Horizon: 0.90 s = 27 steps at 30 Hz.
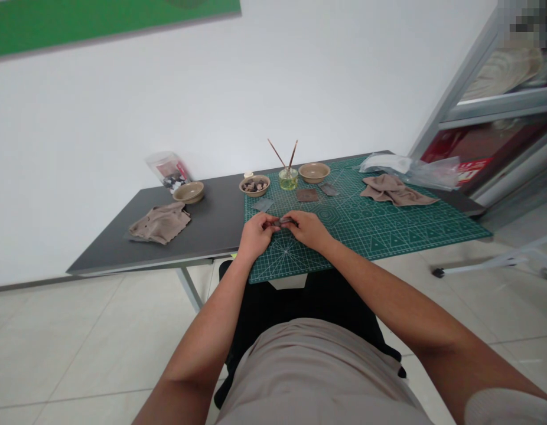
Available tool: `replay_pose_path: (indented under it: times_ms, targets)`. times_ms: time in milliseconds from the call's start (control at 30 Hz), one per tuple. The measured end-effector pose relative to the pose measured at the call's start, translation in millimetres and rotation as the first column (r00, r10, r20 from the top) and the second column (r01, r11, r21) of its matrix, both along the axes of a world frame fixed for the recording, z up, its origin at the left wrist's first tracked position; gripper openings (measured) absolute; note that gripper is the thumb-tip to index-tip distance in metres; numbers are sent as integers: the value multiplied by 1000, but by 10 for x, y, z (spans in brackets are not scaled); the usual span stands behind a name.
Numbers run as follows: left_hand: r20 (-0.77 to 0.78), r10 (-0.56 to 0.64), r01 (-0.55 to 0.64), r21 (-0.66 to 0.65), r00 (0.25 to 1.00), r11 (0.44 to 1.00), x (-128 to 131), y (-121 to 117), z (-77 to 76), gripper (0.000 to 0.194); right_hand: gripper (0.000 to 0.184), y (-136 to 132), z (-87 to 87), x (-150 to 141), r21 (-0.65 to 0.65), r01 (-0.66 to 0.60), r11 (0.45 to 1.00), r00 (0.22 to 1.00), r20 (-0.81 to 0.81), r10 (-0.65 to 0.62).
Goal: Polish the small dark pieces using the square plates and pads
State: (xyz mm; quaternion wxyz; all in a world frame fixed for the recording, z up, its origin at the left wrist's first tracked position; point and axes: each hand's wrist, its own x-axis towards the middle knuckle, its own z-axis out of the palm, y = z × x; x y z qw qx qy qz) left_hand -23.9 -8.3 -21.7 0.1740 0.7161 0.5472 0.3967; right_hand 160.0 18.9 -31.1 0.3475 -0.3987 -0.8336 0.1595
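Note:
Over the green cutting mat (366, 230), my left hand (257, 236) and my right hand (309, 229) meet with fingers bent in a pinch. Between the fingertips shows a small dark grey-brown piece (280, 222), gripped from both sides; its kind is too small to tell, and the fingers cover part of it. Just beyond my left hand lies a thin greyish sheet (263, 205). A brown square sheet (308, 195) and a grey sheet (329, 189) rest on the mat past my right hand.
Along the back stand a bowl of small brown and dark pieces (254, 186), a glass jar (288, 179) with two brushes, and a tan bowl (314, 172). Cloths lie left (160, 223) and right (395, 190). Another bowl (189, 192) and plastic bags (167, 168) sit near the wall.

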Motion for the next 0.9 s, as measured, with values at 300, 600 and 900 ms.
replay_pose_path:
  times_ms: [300, 600, 900]
  targets:
    - [13, -18, 17, 9, 1000, 1000, -14, 9, -9, 12, 10, 1, 12, 2, -15, 2, 1000, 1000, 17, -2]
    - [51, -28, 28, 0, 998, 1000, -21, 14, -18, 15, 3, -9, 1, 12, 1, 6, 1000, 1000, 11, -6]
    - [11, -52, 51, 27, 999, 998, -9, -8, 1, 13, 8, -26, 38, -9, -23, 5, 1000, 999, 55, -4]
